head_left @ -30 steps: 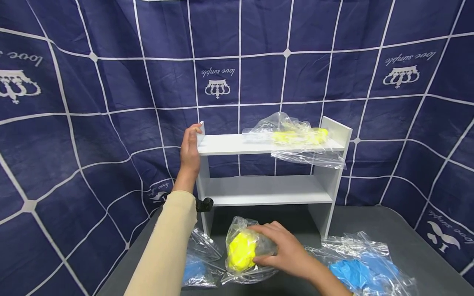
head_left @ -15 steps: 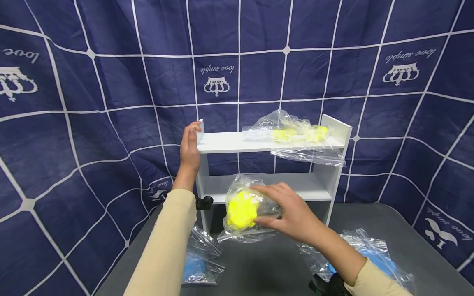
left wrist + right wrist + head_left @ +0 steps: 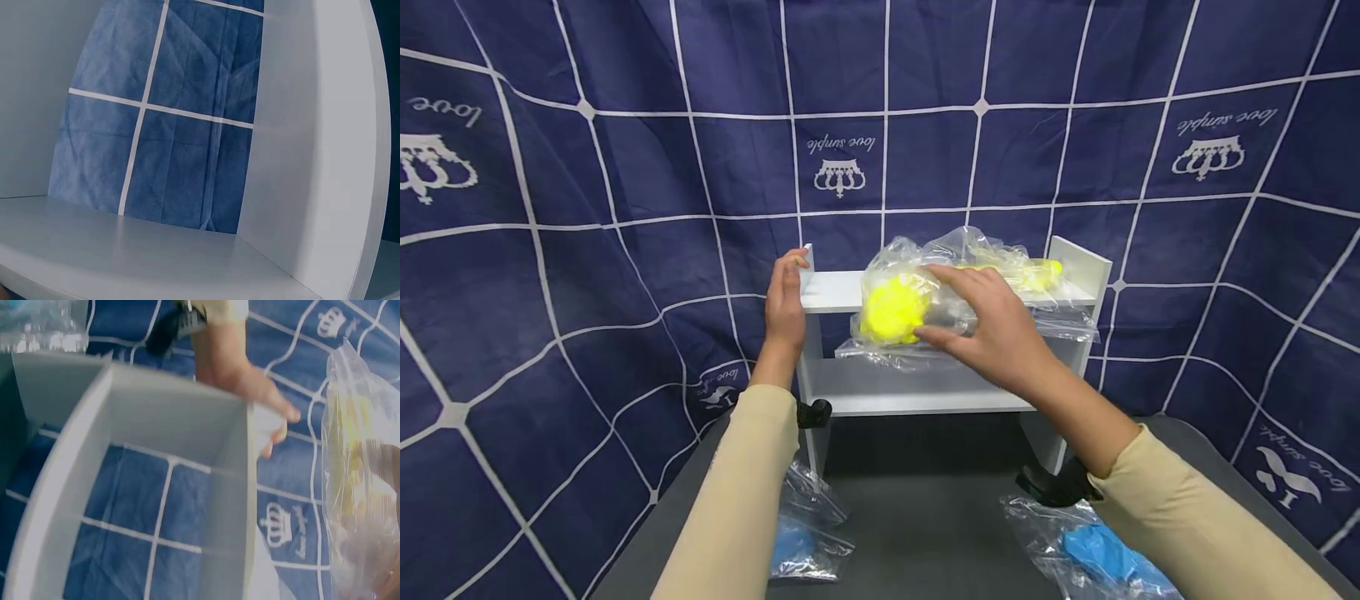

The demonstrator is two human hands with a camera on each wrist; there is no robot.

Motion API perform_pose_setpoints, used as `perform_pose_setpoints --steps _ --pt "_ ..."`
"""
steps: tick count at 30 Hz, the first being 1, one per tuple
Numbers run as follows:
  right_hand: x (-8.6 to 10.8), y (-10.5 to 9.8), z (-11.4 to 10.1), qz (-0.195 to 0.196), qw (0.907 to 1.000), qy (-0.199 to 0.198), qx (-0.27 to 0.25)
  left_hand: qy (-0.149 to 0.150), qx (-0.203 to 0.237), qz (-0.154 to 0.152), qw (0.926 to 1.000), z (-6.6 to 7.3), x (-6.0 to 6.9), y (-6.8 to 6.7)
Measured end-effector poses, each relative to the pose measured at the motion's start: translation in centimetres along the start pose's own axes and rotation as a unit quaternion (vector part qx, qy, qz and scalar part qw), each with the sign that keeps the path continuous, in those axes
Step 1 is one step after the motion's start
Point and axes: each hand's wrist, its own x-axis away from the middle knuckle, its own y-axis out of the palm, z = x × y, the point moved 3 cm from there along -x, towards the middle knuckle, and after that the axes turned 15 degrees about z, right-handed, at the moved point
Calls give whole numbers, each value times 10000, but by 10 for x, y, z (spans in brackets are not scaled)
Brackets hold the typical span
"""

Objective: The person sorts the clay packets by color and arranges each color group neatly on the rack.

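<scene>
Right hand pinches the bag; left hand grips the shelf. Bag judged light, soft, slippery; best held round its filled middle.

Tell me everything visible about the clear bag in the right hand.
The clear, crinkled plastic bag encloses a bright yellow lump of unclear form. It puffs out above the lump, with a flat, strip-like edge hanging below. The right hand grips its right side; it is held before the white two-board shelf, contact there unclear.
</scene>
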Motion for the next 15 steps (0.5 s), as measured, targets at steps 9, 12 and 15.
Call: perform_pose_setpoints --steps 9,12,15 --pt "-50 6 25 281 9966 527 567 262 110 -33 9996 -9 -5 3" --pt "-63 15 34 128 9935 836 758 193 140 -23 9997 -10 -5 3" --pt "-73 28 43 -71 9891 1095 981 85 197 -9 9998 -12 -3 3"
